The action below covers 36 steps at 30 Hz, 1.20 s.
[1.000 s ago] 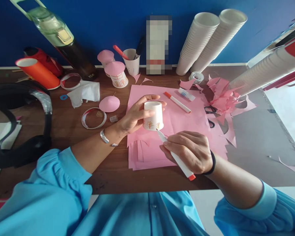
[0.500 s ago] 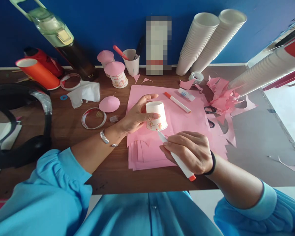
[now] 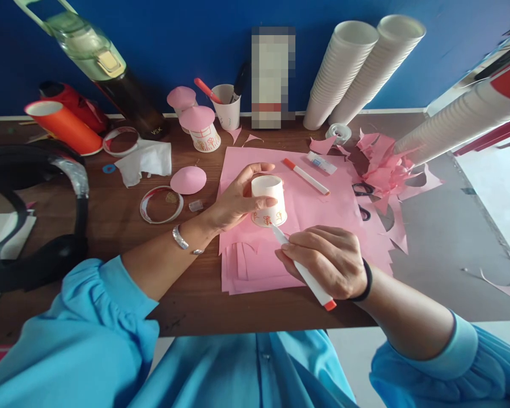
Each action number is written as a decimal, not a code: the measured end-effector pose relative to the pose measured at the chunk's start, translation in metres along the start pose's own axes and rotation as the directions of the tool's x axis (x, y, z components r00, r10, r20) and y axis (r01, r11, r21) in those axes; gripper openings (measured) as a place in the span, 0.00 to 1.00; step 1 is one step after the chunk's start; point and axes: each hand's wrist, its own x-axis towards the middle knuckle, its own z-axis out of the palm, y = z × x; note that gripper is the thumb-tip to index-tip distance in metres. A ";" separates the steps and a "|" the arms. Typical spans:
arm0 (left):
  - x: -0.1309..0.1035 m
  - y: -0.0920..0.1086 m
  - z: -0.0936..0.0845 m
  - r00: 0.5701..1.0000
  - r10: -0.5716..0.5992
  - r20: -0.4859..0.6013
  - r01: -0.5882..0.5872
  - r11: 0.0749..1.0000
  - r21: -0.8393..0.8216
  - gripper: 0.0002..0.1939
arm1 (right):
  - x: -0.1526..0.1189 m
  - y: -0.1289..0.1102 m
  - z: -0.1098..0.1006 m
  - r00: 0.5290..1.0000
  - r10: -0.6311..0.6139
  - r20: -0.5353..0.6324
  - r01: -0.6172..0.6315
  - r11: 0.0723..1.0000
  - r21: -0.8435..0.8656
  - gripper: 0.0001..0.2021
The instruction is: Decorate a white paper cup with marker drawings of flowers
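My left hand is closed around a white paper cup held upside down, its thumb across the near side. Orange flower drawings run round the cup near its lower rim. My right hand grips a white felt-tip pen with an orange end, its tip at the lower edge of the cup; I cannot tell whether it touches. Beneath both hands lie pink paper sheets. A second orange-and-white pen and a glue stick rest on the paper beyond the cup.
Decorated cups with pink cone roofs and a pen cup stand at the back. Paper cup stacks lean right of them. Pink scraps and scissors lie right. Tape rolls, a bottle and headphones are left.
The cup has turned slightly in my left hand, so different flowers face me. My right hand and the pen stay almost where they were.
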 end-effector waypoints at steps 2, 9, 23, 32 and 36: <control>0.000 0.001 0.001 1.000 0.006 0.009 -0.006 0.999 -0.047 0.37 | 0.000 0.000 0.000 1.000 -0.004 -0.002 0.004 1.000 0.008 0.06; 0.001 0.002 0.000 0.997 0.036 0.061 -0.029 0.992 -0.124 0.32 | 0.000 0.000 0.002 1.000 0.003 -0.011 -0.003 1.000 0.011 0.06; 0.002 0.004 0.005 1.000 -0.017 0.013 0.018 0.997 -0.071 0.31 | 0.001 -0.001 0.000 1.000 -0.013 -0.001 0.013 1.000 0.017 0.06; 0.002 0.001 0.005 0.998 0.028 0.060 -0.025 0.998 -0.050 0.29 | 0.002 0.000 0.001 1.000 -0.022 -0.016 0.022 1.000 0.013 0.06; 0.002 0.001 0.004 0.998 0.024 0.056 -0.020 0.997 -0.069 0.29 | 0.000 0.001 0.001 0.999 -0.030 -0.020 0.030 0.999 0.012 0.07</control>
